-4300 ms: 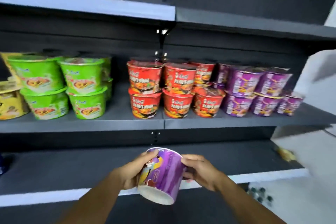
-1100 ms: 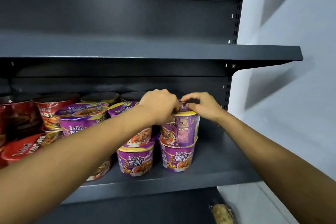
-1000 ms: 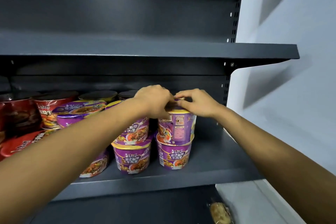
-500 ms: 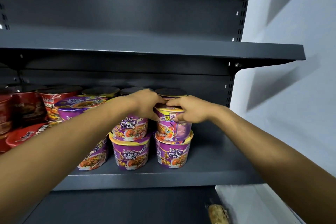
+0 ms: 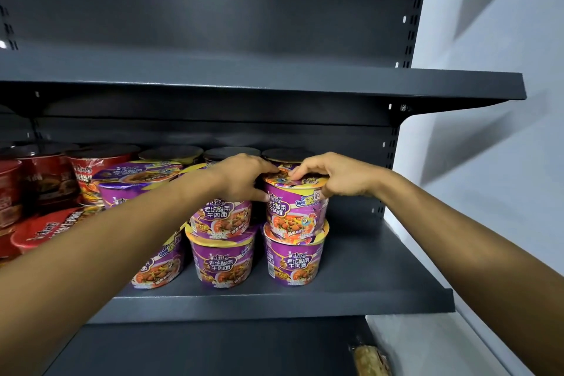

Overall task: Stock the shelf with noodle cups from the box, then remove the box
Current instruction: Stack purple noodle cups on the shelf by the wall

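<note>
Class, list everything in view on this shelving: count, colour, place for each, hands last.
shelves: three, dark grey
purple cups: six in front, three stacks of two, middle shelf; three dark lids behind
top cup: one of those six, purple, rightmost stack
red cups: at least four, middle shelf, left
packet: one, brownish, bottom shelf, right
wall: one, white, right
left hand: one, grips top cup's left side
right hand: one, grips top cup's right rim

wall [image 5: 494, 162]: pale, plain, right | back panel [image 5: 213, 18]: dark grey | slotted upright [image 5: 409, 24]: beside wall
</note>
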